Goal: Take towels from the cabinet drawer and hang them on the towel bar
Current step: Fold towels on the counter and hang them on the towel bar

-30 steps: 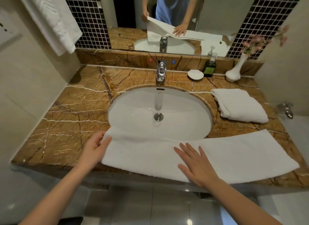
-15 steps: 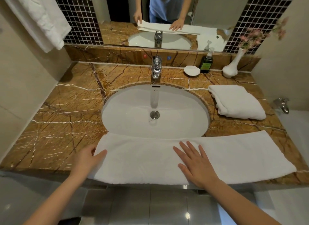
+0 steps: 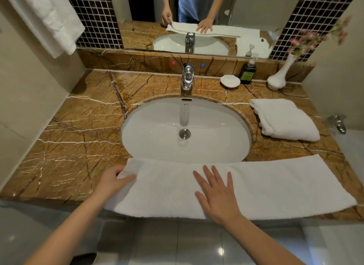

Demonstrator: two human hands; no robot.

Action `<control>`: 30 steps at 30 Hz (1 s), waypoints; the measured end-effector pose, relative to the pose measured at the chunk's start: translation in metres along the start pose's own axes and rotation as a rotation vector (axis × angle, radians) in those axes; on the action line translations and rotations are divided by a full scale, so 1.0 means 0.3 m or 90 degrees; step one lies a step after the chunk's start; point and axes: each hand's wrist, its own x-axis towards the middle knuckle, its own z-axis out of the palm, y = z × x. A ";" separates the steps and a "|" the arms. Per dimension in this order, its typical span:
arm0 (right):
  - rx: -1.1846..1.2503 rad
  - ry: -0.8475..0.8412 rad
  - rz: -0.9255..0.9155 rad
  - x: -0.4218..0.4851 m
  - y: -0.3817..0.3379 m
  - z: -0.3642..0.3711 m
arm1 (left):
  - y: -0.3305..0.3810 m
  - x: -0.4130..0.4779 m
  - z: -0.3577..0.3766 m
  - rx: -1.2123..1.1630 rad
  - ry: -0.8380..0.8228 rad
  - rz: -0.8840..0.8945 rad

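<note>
A long white towel [image 3: 275,186], folded lengthwise, lies flat along the front edge of the brown marble counter [image 3: 78,138], in front of the sink. My left hand [image 3: 112,181] pinches its left end, thumb on top. My right hand [image 3: 216,193] lies flat on its middle, fingers spread. A second white towel [image 3: 283,120], folded thick, rests on the counter to the right of the sink. Another white towel [image 3: 47,18] hangs at the upper left wall; the bar itself is out of view.
An oval white sink [image 3: 185,130] with a chrome tap [image 3: 188,76] fills the counter's middle. Behind it stand a white soap dish [image 3: 230,81], a dark soap bottle [image 3: 247,72] and a white vase [image 3: 278,77] with pink flowers. A mirror [image 3: 197,18] covers the back wall.
My left hand laid the towel's left end down flat and now grips its corner. My right hand stayed pressed on the middle. The view shifted slightly.
</note>
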 end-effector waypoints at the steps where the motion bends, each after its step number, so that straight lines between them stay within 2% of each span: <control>1: 0.003 0.002 0.001 0.003 -0.008 0.001 | 0.001 -0.001 -0.002 -0.017 0.003 0.006; 8: 0.060 0.023 -0.058 0.008 -0.133 0.005 | -0.030 0.016 -0.009 -0.123 -0.021 -0.011; 10: 0.037 0.033 -0.055 0.008 -0.165 0.007 | -0.041 0.025 -0.012 -0.109 -0.004 0.009; 13: 0.011 0.028 -0.050 0.015 -0.190 0.014 | -0.060 0.036 -0.022 -0.001 0.084 0.053; 16: 0.033 -0.025 -0.073 0.029 -0.201 0.005 | -0.074 0.031 -0.018 0.193 0.160 0.065; 18: 0.084 -0.020 -0.089 0.039 -0.190 -0.006 | -0.065 0.024 -0.004 0.311 0.199 0.053; 20: 0.147 0.034 -0.074 0.055 -0.144 -0.038 | -0.037 0.019 0.010 0.388 0.247 0.035; 22: 0.183 0.145 -0.022 0.078 -0.057 -0.084 | 0.003 0.018 0.031 0.414 0.267 0.076; 24: 0.192 0.206 0.049 0.106 0.057 -0.137 | 0.053 0.025 0.063 0.385 0.223 0.186; 25: 0.185 0.186 0.070 0.121 0.115 -0.160 | 0.078 0.035 0.082 0.374 0.180 0.242; 27: 0.159 0.077 0.084 0.147 0.209 -0.189 | 0.127 0.068 0.120 0.363 0.069 0.317; 30: 0.203 0.005 0.080 0.175 0.278 -0.213 | 0.173 0.129 0.177 0.374 -0.105 0.339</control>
